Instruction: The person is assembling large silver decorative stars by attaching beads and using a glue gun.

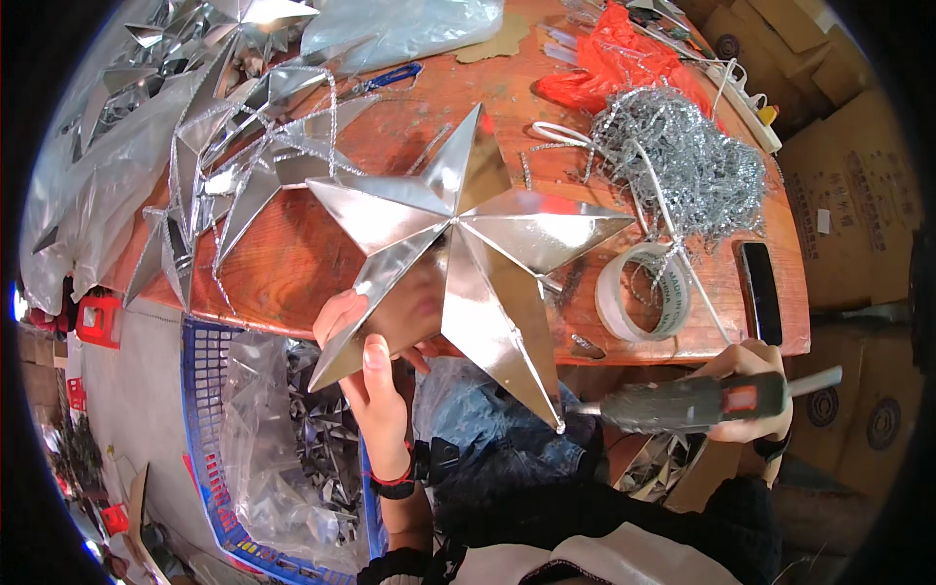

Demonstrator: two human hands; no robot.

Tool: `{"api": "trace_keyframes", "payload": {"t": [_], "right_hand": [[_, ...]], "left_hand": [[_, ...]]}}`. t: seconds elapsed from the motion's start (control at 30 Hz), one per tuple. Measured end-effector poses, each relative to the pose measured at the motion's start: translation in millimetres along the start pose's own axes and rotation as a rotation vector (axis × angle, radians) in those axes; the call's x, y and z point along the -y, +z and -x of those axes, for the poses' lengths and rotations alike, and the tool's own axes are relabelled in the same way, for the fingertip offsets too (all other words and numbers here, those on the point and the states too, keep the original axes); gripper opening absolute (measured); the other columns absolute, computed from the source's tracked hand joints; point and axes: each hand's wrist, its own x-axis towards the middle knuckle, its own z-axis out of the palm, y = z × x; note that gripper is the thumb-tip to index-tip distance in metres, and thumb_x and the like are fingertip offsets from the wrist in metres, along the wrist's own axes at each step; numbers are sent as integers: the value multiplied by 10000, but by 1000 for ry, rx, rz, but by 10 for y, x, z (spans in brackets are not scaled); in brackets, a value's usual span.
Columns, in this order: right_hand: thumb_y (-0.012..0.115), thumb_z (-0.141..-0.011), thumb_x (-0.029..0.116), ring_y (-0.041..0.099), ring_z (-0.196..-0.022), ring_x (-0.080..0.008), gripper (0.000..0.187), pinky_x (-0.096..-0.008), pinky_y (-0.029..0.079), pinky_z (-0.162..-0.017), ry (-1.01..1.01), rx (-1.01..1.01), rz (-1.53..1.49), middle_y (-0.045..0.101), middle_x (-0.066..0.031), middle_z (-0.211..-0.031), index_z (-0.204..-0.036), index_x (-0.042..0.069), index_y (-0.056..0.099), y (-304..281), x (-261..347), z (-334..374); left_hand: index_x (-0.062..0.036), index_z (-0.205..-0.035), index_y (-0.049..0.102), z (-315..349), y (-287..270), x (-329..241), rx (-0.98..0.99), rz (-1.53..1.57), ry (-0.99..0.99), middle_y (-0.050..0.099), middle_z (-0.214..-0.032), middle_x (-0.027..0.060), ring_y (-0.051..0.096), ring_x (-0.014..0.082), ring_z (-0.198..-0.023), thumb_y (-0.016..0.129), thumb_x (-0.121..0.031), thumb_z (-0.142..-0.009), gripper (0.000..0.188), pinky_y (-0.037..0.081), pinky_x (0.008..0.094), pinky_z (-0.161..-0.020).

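Note:
A large shiny silver five-pointed star (478, 253) is tilted up in front of me over the table's near edge. My left hand (369, 361) grips its lower left point, thumb on the front face and fingers behind. In my right hand (760, 380) is a dark green hot glue gun (673, 403), with a glue stick (817, 380) poking out of its back end. The gun's nozzle is beside the tip of the star's lower point, where a small pale blob (560, 427) sits. Whether nozzle and tip touch, I cannot tell.
On the wooden table (278, 253) lie a tape roll (606, 310), a phone (760, 292), a heap of silver tinsel cord (697, 161), a red plastic bag (624, 63) and blue-handled scissors (395, 77). Cord-trimmed stars (244, 185) are at left. A blue basket (203, 390) stands below; cardboard boxes (848, 195) at right.

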Motion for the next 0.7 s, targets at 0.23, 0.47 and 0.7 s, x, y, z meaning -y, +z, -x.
{"api": "trace_keyframes", "payload": {"t": [0.23, 0.47, 0.7], "right_hand": [[778, -699, 187, 623, -723, -172, 360, -270, 474, -654, 138, -272, 173, 643, -105, -856, -954, -10, 616, -19, -50, -72], [577, -897, 226, 579, -685, -139, 272, -281, 472, -580, 407, -435, -178, 560, -97, -818, -946, -42, 589, 53, -345, -338], [567, -895, 202, 583, -565, -219, 228, -331, 449, -540, 377, -599, 113, 559, -146, -631, -837, -17, 588, 41, -345, -337]], "left_hand": [[42, -1097, 357, 44, -7, 84, -80, -14, -67, 569, -713, 191, 556, 245, -576, 342, -370, -977, 429, 446, 313, -591], [26, -1086, 349, 53, 218, -123, -213, 197, -200, 574, -788, 210, 572, 254, -596, 352, -383, -977, 424, 465, 334, -614], [15, -1071, 346, 21, 149, -116, -147, 225, -168, 581, -821, 199, 580, 251, -596, 378, -364, -974, 393, 470, 316, -569]]}}
